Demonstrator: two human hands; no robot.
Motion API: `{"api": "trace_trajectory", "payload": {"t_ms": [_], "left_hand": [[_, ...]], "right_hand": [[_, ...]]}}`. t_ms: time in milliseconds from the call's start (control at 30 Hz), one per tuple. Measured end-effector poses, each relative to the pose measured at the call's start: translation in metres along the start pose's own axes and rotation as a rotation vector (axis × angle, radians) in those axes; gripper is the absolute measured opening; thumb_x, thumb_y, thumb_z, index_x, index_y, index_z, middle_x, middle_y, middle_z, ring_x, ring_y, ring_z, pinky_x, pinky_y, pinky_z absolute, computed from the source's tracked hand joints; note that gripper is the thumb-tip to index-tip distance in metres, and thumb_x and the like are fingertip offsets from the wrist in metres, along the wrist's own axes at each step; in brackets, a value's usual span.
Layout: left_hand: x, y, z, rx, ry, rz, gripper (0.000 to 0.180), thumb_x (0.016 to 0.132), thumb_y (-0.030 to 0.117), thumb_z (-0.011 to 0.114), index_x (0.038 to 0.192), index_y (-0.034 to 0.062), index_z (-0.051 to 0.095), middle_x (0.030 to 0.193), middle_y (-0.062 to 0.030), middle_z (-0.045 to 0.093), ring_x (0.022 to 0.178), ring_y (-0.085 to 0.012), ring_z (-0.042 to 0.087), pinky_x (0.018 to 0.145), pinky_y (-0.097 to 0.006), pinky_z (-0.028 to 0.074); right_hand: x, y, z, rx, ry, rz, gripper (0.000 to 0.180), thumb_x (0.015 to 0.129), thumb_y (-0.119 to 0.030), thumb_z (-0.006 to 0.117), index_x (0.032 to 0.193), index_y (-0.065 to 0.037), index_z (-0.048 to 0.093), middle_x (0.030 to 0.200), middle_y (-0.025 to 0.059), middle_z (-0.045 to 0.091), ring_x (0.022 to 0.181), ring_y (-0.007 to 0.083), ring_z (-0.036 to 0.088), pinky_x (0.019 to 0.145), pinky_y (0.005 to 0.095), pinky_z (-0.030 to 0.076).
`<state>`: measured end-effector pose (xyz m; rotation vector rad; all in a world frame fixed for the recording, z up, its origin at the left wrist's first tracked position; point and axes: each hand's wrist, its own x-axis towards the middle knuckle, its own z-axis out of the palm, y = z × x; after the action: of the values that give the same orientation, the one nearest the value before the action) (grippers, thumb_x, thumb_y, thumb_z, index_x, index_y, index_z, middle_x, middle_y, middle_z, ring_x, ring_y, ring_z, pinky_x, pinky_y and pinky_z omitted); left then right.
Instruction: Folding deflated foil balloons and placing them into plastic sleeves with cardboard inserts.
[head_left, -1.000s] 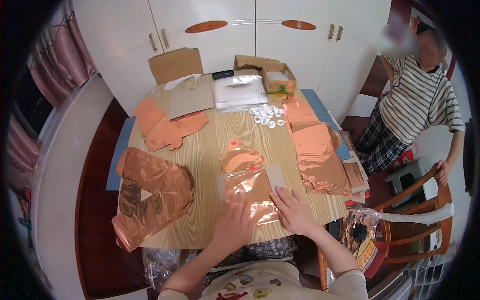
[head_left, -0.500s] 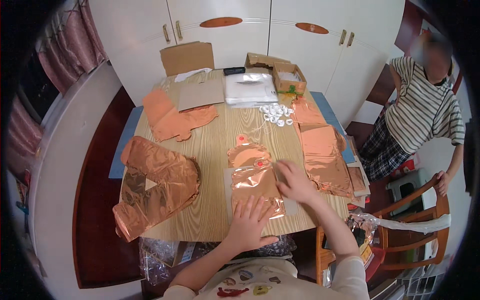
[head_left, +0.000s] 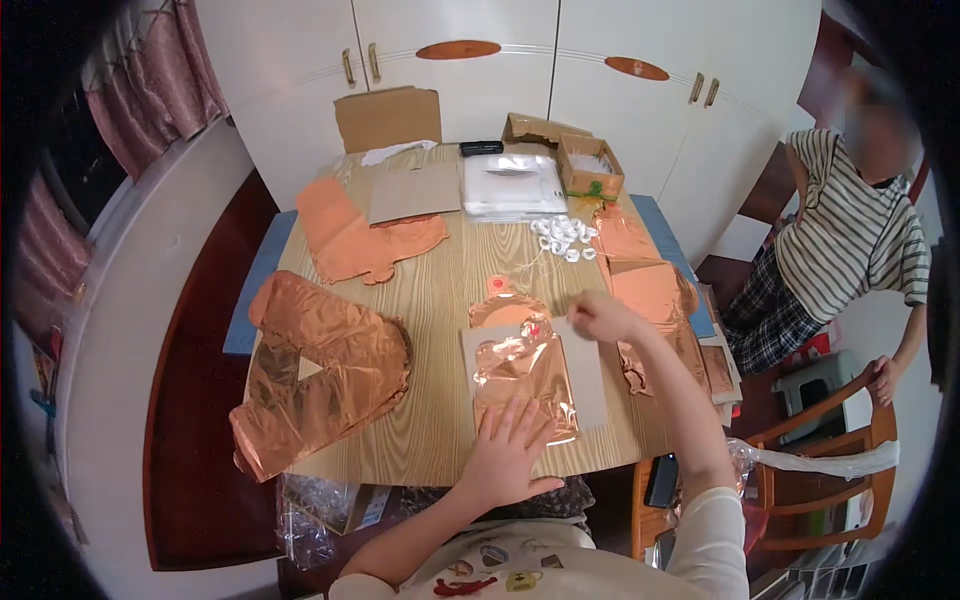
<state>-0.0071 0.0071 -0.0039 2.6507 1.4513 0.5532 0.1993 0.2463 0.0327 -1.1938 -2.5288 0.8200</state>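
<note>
With the clock centred on the folded copper-coloured foil piece and twelve toward the cupboard, the foil lies near the table's front edge, on a grey board that shows mainly at three o'clock. A foil tab with a red sticker points out at about eleven. The left hand rests palm down at six, its fingers straight and spread on the foil's lower part. The right hand is at two, above or on the board's upper corner; its fingers are curled, and I cannot tell whether they grip anything. A large foil bundle lies at nine, a flatter orange foil pile at ten, and a foil stack at two. Clear plastic sheets lie at twelve, with white coils closer in, between twelve and one. Farther out, another person stands at two, one hand on a wooden chair.
</note>
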Motion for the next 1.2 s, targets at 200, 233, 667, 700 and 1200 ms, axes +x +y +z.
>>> {"api": "trace_trajectory", "payload": {"t_ms": [200, 233, 667, 700, 1200], "left_hand": [[0.0, -0.001, 0.0, -0.022, 0.014, 0.016, 0.085, 0.079, 0.07, 0.054, 0.139, 0.0099, 0.047, 0.142, -0.0242, 0.04, 0.133, -0.0453, 0.035, 0.106, -0.062, 0.026], [0.0, -0.001, 0.0, -0.025, 0.014, 0.015, 0.085, 0.079, 0.07, 0.055, 0.139, 0.01, 0.047, 0.142, -0.0242, 0.04, 0.133, -0.0453, 0.035, 0.106, -0.062, 0.026], [0.002, 0.0, 0.002, -0.005, -0.002, 0.004, 0.086, 0.078, 0.072, 0.054, 0.14, 0.0123, 0.046, 0.142, -0.0234, 0.041, 0.133, -0.0443, 0.035, 0.107, -0.061, 0.024], [0.001, 0.0, 0.002, 0.002, -0.006, -0.007, 0.086, 0.078, 0.072, 0.054, 0.14, 0.0124, 0.046, 0.142, -0.0233, 0.041, 0.133, -0.0443, 0.035, 0.107, -0.061, 0.024], [0.002, 0.001, 0.007, 0.043, -0.041, 0.013, 0.087, 0.076, 0.072, 0.056, 0.132, 0.0062, 0.051, 0.14, -0.0276, 0.039, 0.135, -0.0463, 0.03, 0.107, -0.063, 0.022]], "right_hand": [[-0.014, 0.049, -0.062, 0.159, 0.672, 0.241, 0.015, 0.089, -0.014, 0.057, 0.09, 0.001, 0.061, 0.076, 0.0122, 0.061, 0.072, 0.0212, 0.058, 0.068, 0.0349, 0.047], [-0.022, 0.054, -0.073, 0.146, 0.721, 0.275, 0.016, 0.09, -0.015, 0.057, 0.091, 0.001, 0.06, 0.076, 0.0114, 0.06, 0.073, 0.0197, 0.058, 0.069, 0.0338, 0.046], [-0.063, 0.086, -0.001, -0.733, 0.809, 0.229, 0.022, 0.08, -0.011, 0.062, 0.1, -0.002, 0.062, 0.103, 0.0225, 0.06, 0.102, 0.0369, 0.056, 0.087, 0.0474, 0.046], [-0.059, 0.059, 0.01, -0.583, 0.711, 0.23, 0.025, 0.081, -0.011, 0.061, 0.104, -0.004, 0.062, 0.113, 0.022, 0.057, 0.107, 0.0371, 0.055, 0.091, 0.0477, 0.044], [-0.071, -0.061, 0.121, -0.302, 0.281, -0.158, 0.049, 0.096, -0.029, 0.048, 0.135, 0.002, 0.048, 0.143, 0.0185, 0.045, 0.137, 0.0324, 0.037, 0.114, 0.0468, 0.026]]}}
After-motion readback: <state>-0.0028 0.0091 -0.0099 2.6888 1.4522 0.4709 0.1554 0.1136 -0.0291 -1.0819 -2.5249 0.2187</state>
